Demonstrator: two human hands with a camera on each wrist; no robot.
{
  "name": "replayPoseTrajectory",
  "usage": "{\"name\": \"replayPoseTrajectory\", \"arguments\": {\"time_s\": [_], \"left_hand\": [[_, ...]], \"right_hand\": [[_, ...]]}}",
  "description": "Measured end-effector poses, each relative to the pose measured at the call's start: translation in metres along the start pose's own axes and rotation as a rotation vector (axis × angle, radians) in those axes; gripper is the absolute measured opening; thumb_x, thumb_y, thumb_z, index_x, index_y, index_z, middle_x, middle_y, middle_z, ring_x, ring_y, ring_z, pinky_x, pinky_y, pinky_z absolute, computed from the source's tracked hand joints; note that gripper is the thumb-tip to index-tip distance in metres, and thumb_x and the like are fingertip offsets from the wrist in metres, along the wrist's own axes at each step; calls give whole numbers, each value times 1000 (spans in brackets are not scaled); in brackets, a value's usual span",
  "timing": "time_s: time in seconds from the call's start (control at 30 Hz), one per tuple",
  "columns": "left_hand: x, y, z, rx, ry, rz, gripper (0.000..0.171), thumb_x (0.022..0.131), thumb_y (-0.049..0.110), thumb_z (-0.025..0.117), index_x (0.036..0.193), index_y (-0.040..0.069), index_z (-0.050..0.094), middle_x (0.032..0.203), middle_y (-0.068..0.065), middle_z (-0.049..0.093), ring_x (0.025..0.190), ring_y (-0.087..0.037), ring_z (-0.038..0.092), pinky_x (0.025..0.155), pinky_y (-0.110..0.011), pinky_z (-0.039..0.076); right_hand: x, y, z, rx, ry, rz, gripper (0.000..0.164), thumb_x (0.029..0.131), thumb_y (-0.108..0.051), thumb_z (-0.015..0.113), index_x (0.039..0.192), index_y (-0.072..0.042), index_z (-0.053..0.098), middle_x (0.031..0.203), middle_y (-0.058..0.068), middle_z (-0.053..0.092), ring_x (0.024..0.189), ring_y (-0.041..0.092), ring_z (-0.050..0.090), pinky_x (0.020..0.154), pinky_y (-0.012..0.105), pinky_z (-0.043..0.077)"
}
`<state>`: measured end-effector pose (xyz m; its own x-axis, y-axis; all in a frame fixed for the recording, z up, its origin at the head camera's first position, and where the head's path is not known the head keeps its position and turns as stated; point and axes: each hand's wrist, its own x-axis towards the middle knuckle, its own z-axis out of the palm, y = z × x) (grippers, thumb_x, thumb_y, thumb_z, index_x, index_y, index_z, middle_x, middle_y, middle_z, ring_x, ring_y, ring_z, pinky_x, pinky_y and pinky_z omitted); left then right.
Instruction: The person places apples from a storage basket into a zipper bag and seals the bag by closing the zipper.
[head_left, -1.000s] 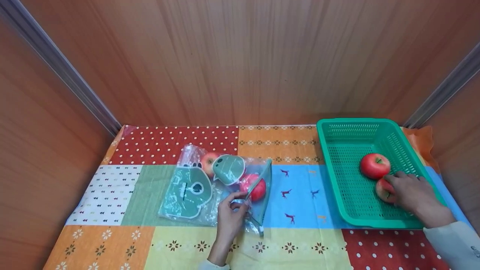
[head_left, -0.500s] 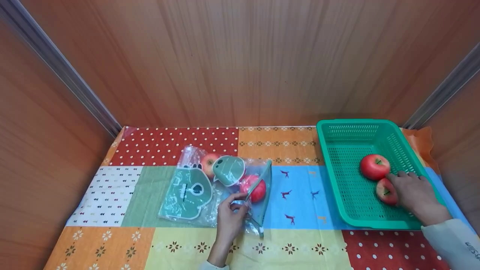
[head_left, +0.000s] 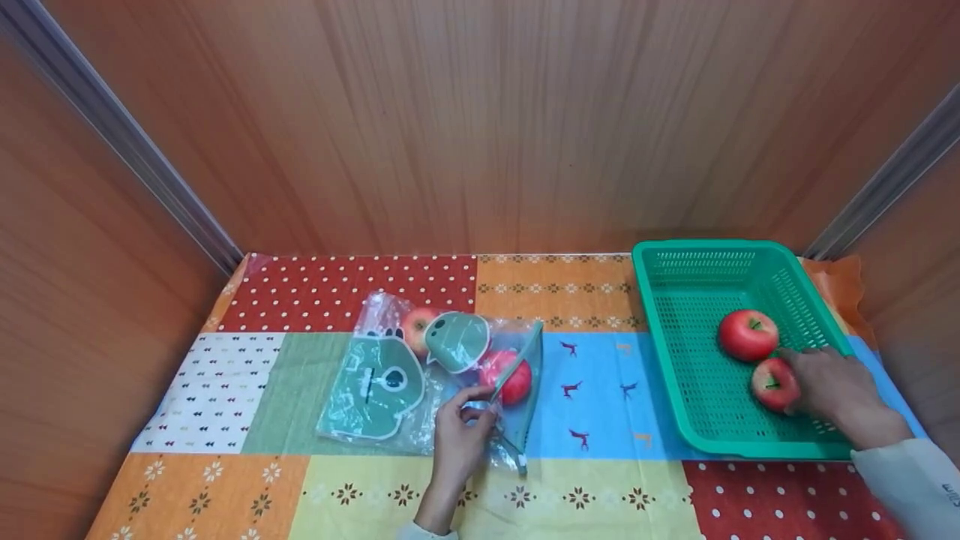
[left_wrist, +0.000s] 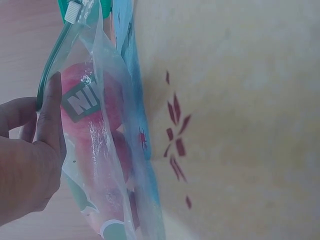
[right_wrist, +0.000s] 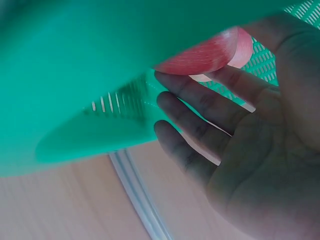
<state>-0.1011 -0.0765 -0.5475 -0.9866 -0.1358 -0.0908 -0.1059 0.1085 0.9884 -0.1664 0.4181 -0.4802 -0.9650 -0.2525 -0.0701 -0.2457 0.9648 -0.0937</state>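
While our left hand (head_left: 459, 439) is pinching the bag (head_left: 456, 341) by its zip (left_wrist: 51, 60), that end is pointing right, toward the basket (head_left: 670, 375), whose long axis is running near to far. Our right hand (head_left: 836, 382) is touching the nearer apple (head_left: 772, 386) inside, stem up, fingers apart; whether they're gripping, we cannot tell.

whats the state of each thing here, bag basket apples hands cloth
Clear zip bag, lying down, mouth open
Zip slider, at the bag's near corner
Apple at bag mouth, inside the bag
Farther bag apple, also inside
Green basket, upright, uncovered
Nearer basket apple, inside, stem showing
Farther basket apple, inside, stem showing
Left hand, pinching the bag's edge
Right hand, fingers against nearer basket apple; grip unclear
Cloth, spread out under bag and basket
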Motion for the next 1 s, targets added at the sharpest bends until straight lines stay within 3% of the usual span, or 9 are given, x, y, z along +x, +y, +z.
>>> {"name": "replayPoseTrajectory", "arguments": {"time_s": [0.17, 0.4, 0.77, 1.0], "left_hand": [[1, -1, 0, -9, 2, 5, 27, 97, -4, 68, 123, 2, 72, 117, -14, 68, 83, -21, 70, 69, -26, 62], [0, -1, -1, -9, 0, 8, 27, 97, -2, 70, 123, 2, 72, 119, -15, 69, 83, -21, 70, 70, -25, 62], [2, -2, -1, -24, -7, 23, 27, 96, -4, 68, 123, 0, 71, 117, -15, 68, 83, -22, 71, 69, -26, 62], [1, -1, 0, -14, -9, 14, 27, 97, -3, 68, 123, 1, 72, 116, -15, 67, 84, -22, 70, 70, -26, 62]], "right_hand": [[-2, -2, -2, 42, -21, 0, 61, 67, -9, 95, 112, 8, 59, 80, 13, 61, 73, 32, 57, 55, 47, 56], [-4, -5, -3, 83, -51, 7, 58, 67, -11, 96, 109, 4, 60, 81, 10, 61, 73, 29, 57, 55, 45, 55], [-3, -2, -6, 161, -161, 4, 76, 74, -19, 95, 132, 12, 56, 101, 24, 67, 89, 41, 61, 65, 53, 59], [-4, -5, -7, 185, -177, 12, 79, 75, -20, 94, 133, 14, 54, 103, 26, 66, 91, 43, 60, 69, 55, 60]]}}
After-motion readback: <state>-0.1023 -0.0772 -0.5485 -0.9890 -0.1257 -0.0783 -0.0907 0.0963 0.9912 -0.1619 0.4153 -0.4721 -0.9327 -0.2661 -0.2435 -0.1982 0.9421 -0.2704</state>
